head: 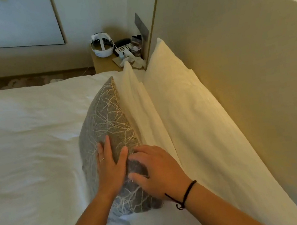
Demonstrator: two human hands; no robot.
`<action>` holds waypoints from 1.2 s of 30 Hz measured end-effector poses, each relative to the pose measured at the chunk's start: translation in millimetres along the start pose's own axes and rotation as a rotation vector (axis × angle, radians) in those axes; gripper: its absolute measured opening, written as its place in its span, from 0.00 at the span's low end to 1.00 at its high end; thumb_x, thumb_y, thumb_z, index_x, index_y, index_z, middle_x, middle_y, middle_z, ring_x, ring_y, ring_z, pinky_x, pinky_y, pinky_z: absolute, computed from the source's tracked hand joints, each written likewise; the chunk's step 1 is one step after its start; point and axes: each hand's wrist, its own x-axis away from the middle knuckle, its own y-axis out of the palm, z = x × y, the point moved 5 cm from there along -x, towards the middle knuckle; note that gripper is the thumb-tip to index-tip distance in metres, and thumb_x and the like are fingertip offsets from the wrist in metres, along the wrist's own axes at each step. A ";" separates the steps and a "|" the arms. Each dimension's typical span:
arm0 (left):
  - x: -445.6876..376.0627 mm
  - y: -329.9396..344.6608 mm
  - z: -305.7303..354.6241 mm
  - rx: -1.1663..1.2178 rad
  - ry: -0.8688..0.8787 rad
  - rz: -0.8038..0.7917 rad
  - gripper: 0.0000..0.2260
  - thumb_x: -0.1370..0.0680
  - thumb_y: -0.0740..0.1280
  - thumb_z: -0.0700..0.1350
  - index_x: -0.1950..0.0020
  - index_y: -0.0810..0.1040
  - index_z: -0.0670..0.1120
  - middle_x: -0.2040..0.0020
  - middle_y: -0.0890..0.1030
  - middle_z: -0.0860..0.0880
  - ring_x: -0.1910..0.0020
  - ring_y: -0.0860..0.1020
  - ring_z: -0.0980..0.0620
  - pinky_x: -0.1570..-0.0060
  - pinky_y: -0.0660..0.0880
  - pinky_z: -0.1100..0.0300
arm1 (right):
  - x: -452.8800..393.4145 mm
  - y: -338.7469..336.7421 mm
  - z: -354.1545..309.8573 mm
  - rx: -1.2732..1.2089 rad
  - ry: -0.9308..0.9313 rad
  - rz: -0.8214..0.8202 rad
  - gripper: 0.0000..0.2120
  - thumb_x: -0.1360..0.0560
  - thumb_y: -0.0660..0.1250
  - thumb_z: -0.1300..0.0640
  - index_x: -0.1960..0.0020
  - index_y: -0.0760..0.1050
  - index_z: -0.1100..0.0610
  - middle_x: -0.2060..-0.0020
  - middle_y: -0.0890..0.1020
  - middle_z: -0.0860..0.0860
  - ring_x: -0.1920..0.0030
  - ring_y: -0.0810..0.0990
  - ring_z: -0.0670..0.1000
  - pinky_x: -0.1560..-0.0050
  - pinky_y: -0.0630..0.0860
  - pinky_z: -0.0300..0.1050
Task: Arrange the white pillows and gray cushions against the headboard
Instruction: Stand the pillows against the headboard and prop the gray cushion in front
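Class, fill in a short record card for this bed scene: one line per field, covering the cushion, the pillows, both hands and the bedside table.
Gray cushion: stands on edge, leaning on the front white pillow; branch pattern
Front white pillow: upright, between cushion and back pillow
Back white pillow: leans against the headboard
Left hand: flat, open, pressing the cushion face; ring on one finger
Right hand: open, resting on the cushion's near top edge; dark cord at wrist
Bedside table: holds a white headset, a phone and small items
Bed cover: white, creased
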 end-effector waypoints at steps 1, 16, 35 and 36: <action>6.0 2.5 12.4 -0.051 0.040 -0.002 0.37 0.32 0.53 0.79 0.27 0.41 0.74 0.19 0.44 0.54 0.21 0.44 0.49 0.25 0.49 0.39 | 20.0 -16.3 6.3 -0.118 0.067 0.102 0.24 0.27 0.58 0.31 0.35 0.67 0.39 0.38 0.74 0.38 0.39 0.71 0.41 0.40 0.68 0.37; 75.9 23.3 39.7 -0.289 -0.024 -0.042 0.49 0.31 0.71 0.60 0.24 0.37 0.62 0.20 0.38 0.52 0.22 0.41 0.42 0.30 0.54 0.30 | 214.6 9.5 64.7 0.041 0.584 -0.370 0.12 0.23 0.63 0.54 0.64 0.64 0.50 0.63 0.74 0.49 0.56 0.78 0.55 0.60 0.69 0.44; 142.8 27.2 60.0 -0.366 -0.106 -0.136 0.48 0.27 0.72 0.55 0.20 0.40 0.52 0.19 0.43 0.45 0.23 0.54 0.39 0.26 0.58 0.40 | 274.4 -3.4 69.7 -0.036 0.336 -0.324 0.08 0.20 0.62 0.57 0.57 0.75 0.56 0.51 0.82 0.56 0.51 0.81 0.55 0.58 0.71 0.43; 149.6 28.3 59.1 -0.362 -0.093 -0.134 0.47 0.27 0.72 0.53 0.20 0.41 0.51 0.19 0.44 0.45 0.23 0.55 0.39 0.26 0.58 0.41 | 281.0 -10.0 71.2 -0.033 0.321 -0.301 0.08 0.20 0.62 0.55 0.57 0.75 0.55 0.54 0.82 0.55 0.54 0.81 0.54 0.61 0.69 0.42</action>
